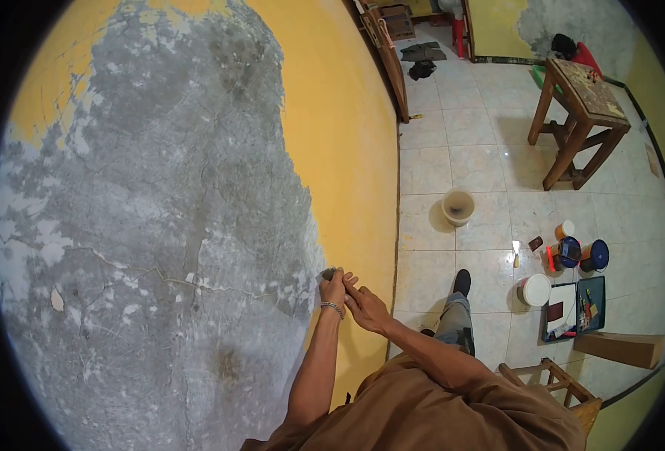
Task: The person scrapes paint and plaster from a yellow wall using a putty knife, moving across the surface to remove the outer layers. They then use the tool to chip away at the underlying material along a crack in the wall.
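My left hand (333, 292), with a bracelet at its wrist, is closed near the front end of a scraper (328, 273). Only a small dark part of the tool shows against the wall, and its blade is mostly hidden. Just behind, my right hand (368, 309) is wrapped around the handle. Both hands are at the border between the bare grey plaster (197, 195) and the yellow paint (347, 173). A thin crack runs across the plaster to the left of my hands.
On the tiled floor stand a bucket (458, 207), a white tub (535, 289), blue-lidded pots (595, 256) and an open toolbox (591, 304). A wooden stool (584, 98) is farther off; another (558, 383) is behind me. A wooden frame (383, 60) leans along the wall.
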Demonstrator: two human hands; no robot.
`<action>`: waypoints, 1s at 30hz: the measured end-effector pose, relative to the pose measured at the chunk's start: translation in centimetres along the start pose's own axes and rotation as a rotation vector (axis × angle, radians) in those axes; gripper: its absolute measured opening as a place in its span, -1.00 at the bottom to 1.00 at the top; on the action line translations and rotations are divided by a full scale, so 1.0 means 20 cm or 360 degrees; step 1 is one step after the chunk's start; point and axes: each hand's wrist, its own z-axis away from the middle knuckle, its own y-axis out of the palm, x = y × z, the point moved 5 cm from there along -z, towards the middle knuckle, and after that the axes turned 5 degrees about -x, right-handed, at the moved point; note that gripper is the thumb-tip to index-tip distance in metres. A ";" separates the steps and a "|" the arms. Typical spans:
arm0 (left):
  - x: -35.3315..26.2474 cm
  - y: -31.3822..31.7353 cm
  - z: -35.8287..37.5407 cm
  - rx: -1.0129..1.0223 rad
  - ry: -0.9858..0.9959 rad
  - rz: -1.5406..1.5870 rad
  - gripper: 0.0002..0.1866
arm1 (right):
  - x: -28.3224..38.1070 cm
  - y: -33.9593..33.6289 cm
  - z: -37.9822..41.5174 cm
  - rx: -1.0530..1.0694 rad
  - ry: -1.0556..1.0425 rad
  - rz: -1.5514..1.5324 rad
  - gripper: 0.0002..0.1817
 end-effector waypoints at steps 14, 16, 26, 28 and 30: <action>0.08 0.00 -0.16 -0.0464 -0.0049 0.0271 -0.73 | -0.09 0.01 -0.16 0.0121 -0.0011 0.0212 -0.50; 0.08 0.00 -0.14 -0.0485 -0.0033 0.0210 -0.72 | -0.09 0.00 -0.17 0.0081 0.0048 0.0217 -0.49; -0.05 0.04 -0.14 -0.0434 0.0051 0.0247 -0.75 | -0.08 0.00 -0.26 0.0118 0.0058 0.0180 -0.51; 0.00 0.00 -0.16 -0.0468 0.0017 0.0353 -0.78 | -0.05 0.00 -0.22 0.0084 0.0012 0.0151 -0.54; 0.09 -0.09 -0.10 -0.0446 -0.0037 0.0464 -0.79 | -0.03 0.05 -0.08 -0.0038 -0.0135 0.0156 -0.56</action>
